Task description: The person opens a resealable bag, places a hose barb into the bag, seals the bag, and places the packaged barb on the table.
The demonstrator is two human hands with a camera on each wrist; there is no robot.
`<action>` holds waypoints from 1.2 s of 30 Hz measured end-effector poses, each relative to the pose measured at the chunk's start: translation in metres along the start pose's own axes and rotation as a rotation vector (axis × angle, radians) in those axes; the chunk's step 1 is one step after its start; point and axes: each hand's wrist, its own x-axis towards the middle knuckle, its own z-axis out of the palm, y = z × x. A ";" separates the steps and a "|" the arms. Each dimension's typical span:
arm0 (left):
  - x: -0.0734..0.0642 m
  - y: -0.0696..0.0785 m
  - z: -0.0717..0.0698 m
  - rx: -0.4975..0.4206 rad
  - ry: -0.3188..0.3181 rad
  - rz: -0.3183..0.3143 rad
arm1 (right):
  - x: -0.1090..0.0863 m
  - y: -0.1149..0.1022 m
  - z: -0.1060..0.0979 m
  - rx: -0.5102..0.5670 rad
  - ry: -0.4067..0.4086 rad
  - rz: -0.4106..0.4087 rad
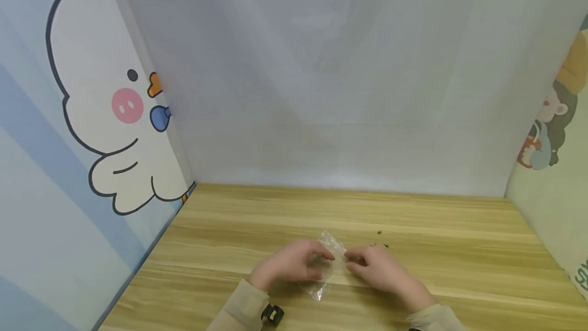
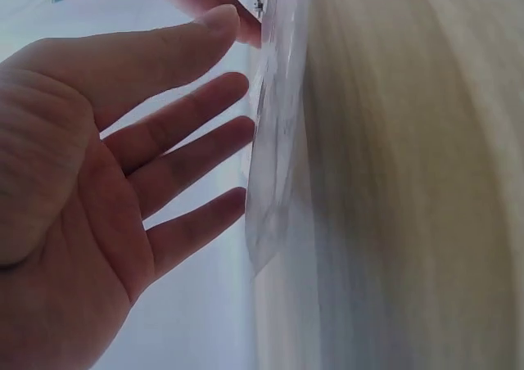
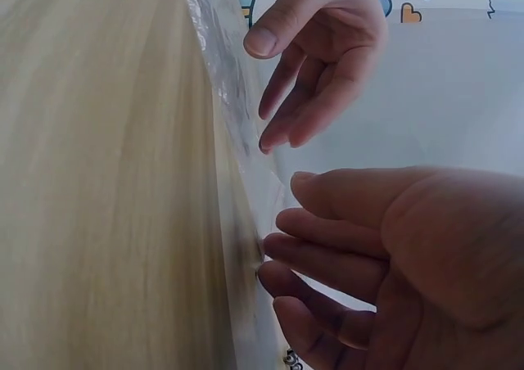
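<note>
A crinkled clear plastic bag (image 1: pixel 327 276) lies on the wooden table between the two hands. My left hand (image 1: pixel 296 261) hovers over the bag's left part; in the left wrist view its fingers (image 2: pixel 192 169) are spread and loosely bent, holding nothing. At the bag's right edge is my right hand (image 1: pixel 378 269). The right wrist view shows its thumb apart from loosely bent fingers (image 3: pixel 327 255), whose tips are at or very near the bag (image 3: pixel 225 75); whether they touch it I cannot tell.
Several small dark pieces (image 1: pixel 386 245) lie on the table (image 1: pixel 459 249) just beyond the right hand; one looks like a small metal screw (image 3: pixel 292 359) up close. A pale grey sheet (image 1: pixel 344 91) closes off the back, with cartoon-printed panels (image 1: pixel 92 65) at the sides.
</note>
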 end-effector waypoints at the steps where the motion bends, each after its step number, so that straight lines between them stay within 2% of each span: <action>1: 0.000 0.001 0.000 0.017 -0.001 0.001 | 0.000 0.000 -0.001 0.002 -0.001 0.006; 7: 0.001 0.005 0.001 0.120 -0.024 -0.007 | 0.000 0.000 -0.003 0.011 0.001 0.029; 13: 0.001 0.009 0.003 0.167 -0.048 -0.059 | 0.001 -0.001 -0.003 0.016 -0.001 0.034; 17: 0.001 0.010 0.003 0.195 -0.057 -0.063 | 0.001 -0.002 -0.004 0.025 -0.007 0.043; 22: 0.000 0.012 0.002 0.200 -0.056 -0.032 | 0.002 -0.002 -0.003 0.054 -0.004 0.060; 27: 0.000 0.014 0.001 0.173 -0.058 -0.033 | 0.004 -0.002 -0.001 0.061 0.024 0.058; 36: -0.001 0.010 0.002 0.153 -0.050 0.017 | 0.003 0.000 0.005 0.080 0.046 0.116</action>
